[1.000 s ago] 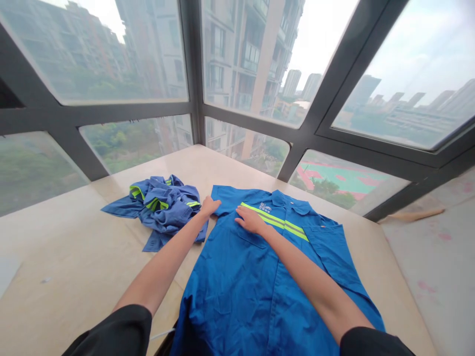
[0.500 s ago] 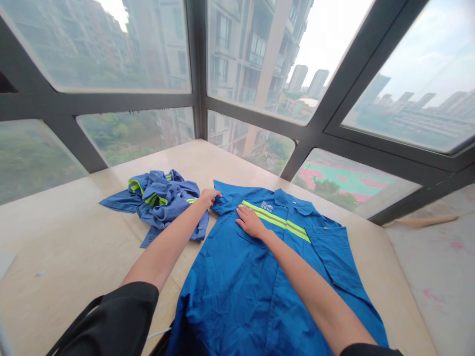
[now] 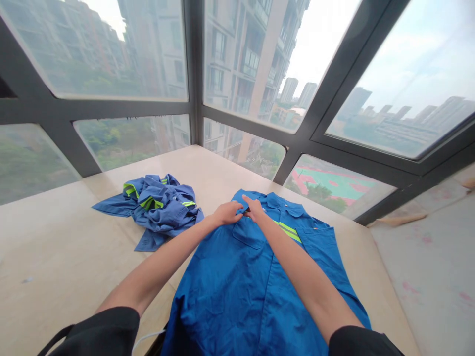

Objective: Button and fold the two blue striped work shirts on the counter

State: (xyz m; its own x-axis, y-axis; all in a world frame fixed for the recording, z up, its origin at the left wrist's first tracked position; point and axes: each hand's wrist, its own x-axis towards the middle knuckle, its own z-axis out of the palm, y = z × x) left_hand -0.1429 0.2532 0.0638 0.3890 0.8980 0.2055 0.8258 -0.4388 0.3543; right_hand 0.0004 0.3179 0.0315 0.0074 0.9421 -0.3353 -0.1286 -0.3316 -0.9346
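Over on the left, a rumpled blue garment [image 3: 163,210] bunched on the pale surface [image 3: 55,257] | centre, here's the left hand [image 3: 226,213], fingers curled at the far-left shoulder of the blue shirt [image 3: 230,277] — grip can't be told | right hand [image 3: 255,208] just beside it, index finger out, grip unclear too | shirt spread centre to right, near to far — yellow stripes [image 3: 289,231] showing

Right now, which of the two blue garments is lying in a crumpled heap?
The left garment: it lies bunched up, its yellow-green trim caught among folds. The right garment is spread out, with its collar showing.
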